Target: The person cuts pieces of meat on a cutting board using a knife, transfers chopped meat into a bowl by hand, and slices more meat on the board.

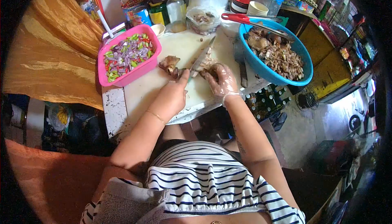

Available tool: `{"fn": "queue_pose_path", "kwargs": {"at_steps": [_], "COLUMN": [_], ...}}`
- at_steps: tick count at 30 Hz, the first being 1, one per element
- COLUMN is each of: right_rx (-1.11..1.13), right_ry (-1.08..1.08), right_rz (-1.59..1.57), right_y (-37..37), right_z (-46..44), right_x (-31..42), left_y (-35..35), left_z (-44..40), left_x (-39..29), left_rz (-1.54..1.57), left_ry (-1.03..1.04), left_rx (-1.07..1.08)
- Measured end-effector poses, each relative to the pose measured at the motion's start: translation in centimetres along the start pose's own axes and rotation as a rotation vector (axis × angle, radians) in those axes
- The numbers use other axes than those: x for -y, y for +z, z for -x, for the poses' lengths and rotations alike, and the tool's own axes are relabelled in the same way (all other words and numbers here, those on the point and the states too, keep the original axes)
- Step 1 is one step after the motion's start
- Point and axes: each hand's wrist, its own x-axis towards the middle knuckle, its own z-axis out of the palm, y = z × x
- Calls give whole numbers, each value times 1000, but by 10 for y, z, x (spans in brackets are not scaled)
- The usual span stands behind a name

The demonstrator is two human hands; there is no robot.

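My left hand [171, 96] is closed around the handle of a knife [201, 61], its index finger stretched along the blade, which points up and away. In a clear plastic glove, my right hand [222, 81] presses on a piece of meat [208, 69] just right of the blade. Small cut bits lie beside the knife. Another browned chunk of meat [170, 64] rests left of the knife. All of this sits on a white cutting board [141, 91]. The knife handle is mostly hidden by my left hand.
A pink tub [130, 76] of chopped onions and peppers stands left. At right, a blue basin [281, 77] holds chopped meat and red-handled tongs [236, 18]. A dark utensil [243, 75] lies beside the basin. Behind are a bottle [176, 14] and a bagged bowl [203, 20].
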Motion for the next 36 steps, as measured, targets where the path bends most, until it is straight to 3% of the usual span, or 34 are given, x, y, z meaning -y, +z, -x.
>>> {"fn": "queue_pose_path", "kwargs": {"at_steps": [11,14,18,22,26,27,30,35,36], "right_rx": [-51,4,7,11,-11,12,44,70,78], "right_ry": [72,-4,62,99,37,67,119,138,127], "right_rz": [-225,-124,-150,-157,-133,-144,-167,-199,-204], "right_y": [-2,-8,-7,-11,-5,-6,-10,-13,-12], "right_z": [2,-1,2,-3,1,1,-3,0,1], "right_x": [-5,-6,-6,-1,-11,-10,-8,-4,-4], "left_y": [-33,18,4,-18,-27,9,3,-19,-15], "left_z": [7,0,-8,-5,-1,-5,-10,-5,-5], "left_x": [-37,-11,-18,-26,-46,-17,-14,-31,-29], "left_rz": [66,82,32,112,64,63,15,93,84], "left_ry": [52,55,-43,102,-90,-23,-47,68,50], "left_rx": [-184,-53,56,-153,-79,-37,71,-214,-157]}}
